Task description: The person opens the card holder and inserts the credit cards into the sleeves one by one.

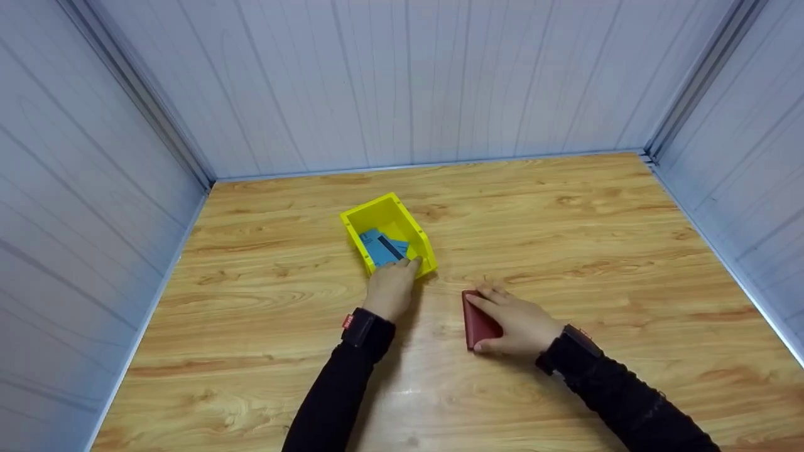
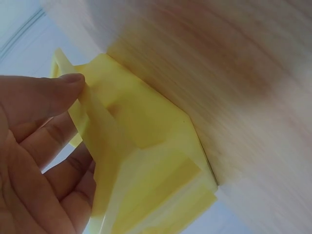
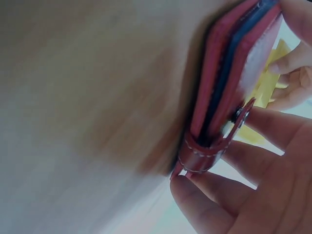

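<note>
In the head view my left hand [image 1: 391, 290] holds the near wall of a yellow plastic bin [image 1: 391, 218], and blue cards [image 1: 379, 247], one with a dark stripe, lie inside it. The left wrist view shows the thumb on one side of the bin's wall [image 2: 102, 131] and the fingers curled on the other. To the right, my right hand [image 1: 522, 323] grips a dark red wallet [image 1: 479, 326] on the table, thumb at its near end and fingers at the far end. In the right wrist view, fingers touch the wallet's stitched strap [image 3: 197, 158]; the wallet looks folded closed.
Bin and wallet are on a wood-grain table [image 1: 264, 326]. Pale panel walls stand at the back [image 1: 433, 81], the left [image 1: 75, 207] and the right [image 1: 747, 163]. Dark sleeves and wristbands [image 1: 369, 333] cover both forearms.
</note>
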Motion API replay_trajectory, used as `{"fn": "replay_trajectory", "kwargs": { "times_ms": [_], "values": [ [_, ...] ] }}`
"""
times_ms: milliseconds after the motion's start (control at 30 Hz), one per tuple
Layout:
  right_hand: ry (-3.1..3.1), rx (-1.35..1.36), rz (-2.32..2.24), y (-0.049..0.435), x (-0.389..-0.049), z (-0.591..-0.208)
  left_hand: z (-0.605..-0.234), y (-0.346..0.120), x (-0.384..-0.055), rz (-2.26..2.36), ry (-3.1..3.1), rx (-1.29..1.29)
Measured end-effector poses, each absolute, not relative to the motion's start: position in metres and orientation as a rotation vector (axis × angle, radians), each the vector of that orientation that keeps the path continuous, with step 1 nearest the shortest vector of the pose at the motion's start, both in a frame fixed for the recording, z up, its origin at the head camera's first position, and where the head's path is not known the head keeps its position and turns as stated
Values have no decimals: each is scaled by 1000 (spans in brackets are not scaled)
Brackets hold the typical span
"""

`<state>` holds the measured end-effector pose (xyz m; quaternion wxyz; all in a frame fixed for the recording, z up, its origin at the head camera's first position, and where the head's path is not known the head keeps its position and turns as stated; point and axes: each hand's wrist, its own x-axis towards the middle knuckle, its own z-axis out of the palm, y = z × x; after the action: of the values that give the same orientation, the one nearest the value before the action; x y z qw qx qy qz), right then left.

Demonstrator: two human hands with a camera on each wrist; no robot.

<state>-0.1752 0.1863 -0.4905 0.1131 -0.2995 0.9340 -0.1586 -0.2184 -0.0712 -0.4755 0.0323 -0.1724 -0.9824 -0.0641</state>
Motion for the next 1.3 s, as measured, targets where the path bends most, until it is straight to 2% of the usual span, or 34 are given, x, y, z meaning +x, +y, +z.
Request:
{"fn": "replay_trajectory", "kwargs": {
  "times_ms": [767,1300],
  "values": [
    [2691,-1011,-486,177,-165,-488,-475,-46,-222,-85,-2930,-655],
    [2662,-1003,-454,172,-159,-488,-475,-25,-229,-76,-2998,-726]
  ]
}}
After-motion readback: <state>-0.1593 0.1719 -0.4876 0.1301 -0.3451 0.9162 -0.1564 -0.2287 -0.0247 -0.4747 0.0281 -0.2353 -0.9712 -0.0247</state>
